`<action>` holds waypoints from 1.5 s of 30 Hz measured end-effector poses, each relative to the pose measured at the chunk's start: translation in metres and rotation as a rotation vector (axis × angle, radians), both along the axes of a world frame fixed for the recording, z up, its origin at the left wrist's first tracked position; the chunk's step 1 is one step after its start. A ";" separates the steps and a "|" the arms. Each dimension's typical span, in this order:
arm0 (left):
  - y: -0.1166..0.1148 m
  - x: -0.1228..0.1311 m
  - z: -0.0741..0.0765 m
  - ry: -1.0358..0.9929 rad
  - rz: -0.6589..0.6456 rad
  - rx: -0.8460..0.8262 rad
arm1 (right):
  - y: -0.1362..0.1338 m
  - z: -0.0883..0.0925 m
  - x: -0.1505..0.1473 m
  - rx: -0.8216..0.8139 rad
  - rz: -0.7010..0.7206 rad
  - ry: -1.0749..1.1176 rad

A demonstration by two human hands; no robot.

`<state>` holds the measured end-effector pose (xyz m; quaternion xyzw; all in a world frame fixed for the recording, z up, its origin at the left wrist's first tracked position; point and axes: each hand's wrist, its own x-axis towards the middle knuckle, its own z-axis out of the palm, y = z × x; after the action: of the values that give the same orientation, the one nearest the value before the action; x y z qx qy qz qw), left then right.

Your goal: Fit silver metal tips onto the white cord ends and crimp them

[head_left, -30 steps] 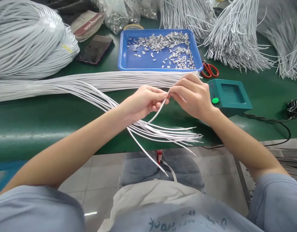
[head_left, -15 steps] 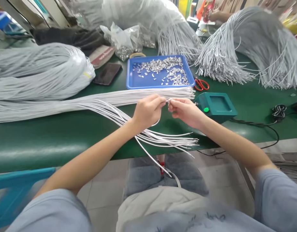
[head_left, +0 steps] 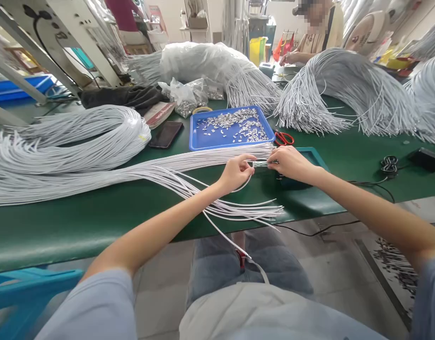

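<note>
My left hand [head_left: 237, 172] is closed in a pinch on a white cable [head_left: 246, 185], whose length curves down below the fingers. A short pale stretch [head_left: 260, 164] shows between my two hands, too small to make out clearly. My right hand [head_left: 291, 163] has its fingers pinched together at the right of that stretch, in front of the green device [head_left: 311, 153]; what they hold is hidden. Beneath my left wrist, loose white cables [head_left: 238, 208] fan out to the right. Behind my hands, a bundle of white cables [head_left: 210, 159] lies along the table.
A blue tray [head_left: 206, 141] holds many small metal pieces, with red-handled scissors [head_left: 284, 138] to its right. A phone [head_left: 167, 134] and bags of metal parts [head_left: 185, 101] lie farther left. Grey cable coils [head_left: 114, 134] surround the area. Another person [head_left: 316, 42] sits across the table.
My hands have moved apart a little, and the right one now covers part of the green device. The view has tilted up, showing more of the room.
</note>
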<state>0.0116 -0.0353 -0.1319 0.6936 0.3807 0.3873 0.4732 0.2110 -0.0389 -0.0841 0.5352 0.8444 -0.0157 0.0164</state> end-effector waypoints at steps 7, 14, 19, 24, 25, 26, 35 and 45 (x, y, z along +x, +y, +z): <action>0.011 0.005 -0.007 -0.199 -0.010 -0.264 | 0.001 0.001 -0.008 -0.008 -0.017 -0.082; 0.010 0.002 -0.004 -0.175 0.052 -0.389 | 0.001 0.001 -0.010 -0.017 -0.014 -0.117; 0.012 0.005 -0.006 -0.169 0.061 -0.405 | 0.001 0.000 -0.010 -0.022 -0.020 -0.122; 0.014 0.005 -0.011 -0.177 0.059 -0.394 | 0.003 -0.001 -0.003 -0.092 -0.092 0.005; 0.014 0.006 -0.011 -0.177 0.061 -0.390 | 0.005 -0.002 0.000 -0.104 -0.119 0.055; 0.014 0.006 -0.012 -0.175 0.062 -0.384 | 0.006 -0.002 0.003 -0.098 -0.146 0.097; 0.015 -0.001 -0.012 -0.167 0.101 -0.274 | 0.011 -0.008 0.012 0.003 -0.308 0.215; -0.020 0.004 -0.011 0.186 -0.301 0.239 | -0.001 -0.004 -0.017 0.028 -0.135 0.565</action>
<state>0.0154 -0.0556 -0.1432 0.8267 0.2661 0.2889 0.4028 0.1939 -0.0399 -0.0884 0.5649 0.7780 -0.1537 -0.2281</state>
